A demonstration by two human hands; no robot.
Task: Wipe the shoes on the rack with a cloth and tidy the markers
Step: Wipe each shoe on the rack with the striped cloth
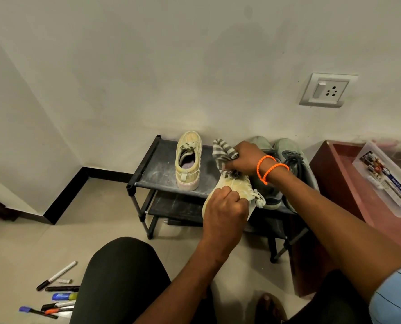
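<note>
We are in the shoe-wiping part of the task. Our left hand [225, 206] grips a yellow sneaker [235, 188] by its heel end, fingers [227, 195] curled round it, holding it just in front of the top shelf of the black shoe rack [159, 169]. Our right hand [246, 160], with two orange bands at the wrist, pinches a bunched grey-and-white striped cloth [221, 152] and presses it onto the sneaker near the laces. The matching yellow sneaker [188, 160] stands on the dusty top shelf, toe to the wall, apart from the held one. A pair of grey-green sneakers [286, 153] sits on the rack behind our right wrist.

By our judgement this shoe is mid-wipe, and the next move calls for turning it in the left hand so the cloth reaches the sides and sole edge, then setting it back beside its mate. The grey pair looks yet to be done.

The markers [56, 298] lie scattered on the floor at our left knee, untidied: a white-barrelled one, black ones, one blue and yellow.

On the maroon surface [335, 171] to the right stands a clear plastic box [386, 181] whose blue label reads "MULTI-BOX"; the smaller print is too fine to read.
</note>
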